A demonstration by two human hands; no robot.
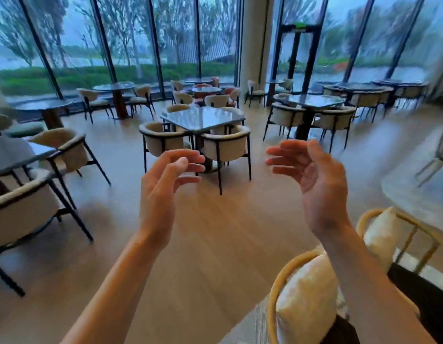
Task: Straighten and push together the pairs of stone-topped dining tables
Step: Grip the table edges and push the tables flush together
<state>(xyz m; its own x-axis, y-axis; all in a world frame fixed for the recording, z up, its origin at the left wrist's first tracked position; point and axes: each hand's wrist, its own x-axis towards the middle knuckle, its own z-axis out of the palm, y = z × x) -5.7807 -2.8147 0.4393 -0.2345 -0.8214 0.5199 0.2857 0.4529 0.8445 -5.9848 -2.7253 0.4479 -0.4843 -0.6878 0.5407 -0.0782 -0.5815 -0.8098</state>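
Note:
A grey stone-topped square table (203,117) stands ahead in the middle of the room, ringed by cream armchairs. A second stone-topped table (314,100) sits further right, and another one (17,155) is at my near left edge. My left hand (166,184) and my right hand (312,175) are raised in front of me, palms facing each other, fingers curled and apart. Both hold nothing and touch nothing. The central table is well beyond both hands.
Two cream armchairs (223,145) back onto me before the central table. Gold-framed chairs with white cushions (307,299) stand at my lower right beside a pale round table (419,194). More tables and chairs line the glass wall. A white column (252,45) rises behind. Wooden floor lies between.

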